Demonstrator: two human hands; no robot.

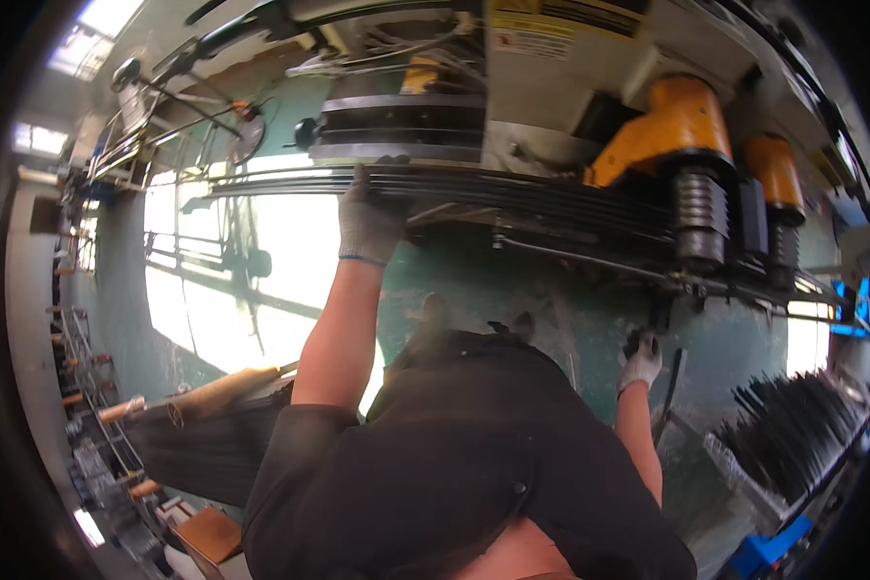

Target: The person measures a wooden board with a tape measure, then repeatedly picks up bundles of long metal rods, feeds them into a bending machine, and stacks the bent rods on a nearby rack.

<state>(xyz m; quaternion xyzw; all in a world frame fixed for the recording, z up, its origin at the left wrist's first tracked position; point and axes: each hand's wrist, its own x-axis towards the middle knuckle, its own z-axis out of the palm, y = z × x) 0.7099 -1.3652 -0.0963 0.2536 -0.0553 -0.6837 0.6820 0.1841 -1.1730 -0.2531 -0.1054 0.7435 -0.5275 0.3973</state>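
A bundle of long, thin dark metal rods (541, 190) runs across the front of a machine, with ends sticking out at the left. My left hand (370, 220), in a pale knitted glove with dark fingers, is closed around the rods near those free ends. Its arm is stretched forward. Low on the right, my right hand (640, 362) wears a similar glove and stays apart from the rods. Its fingers look bent, but their dark coating blends with the background, so their grip is unclear.
The machine carries orange housings (681, 116) above ribbed metal cylinders (701, 217). A rack of dark rods (793, 430) stands at the right. More dark stock (208, 435) lies on a stand behind my left arm. Sunlight brightens the green floor (440, 266) at the left.
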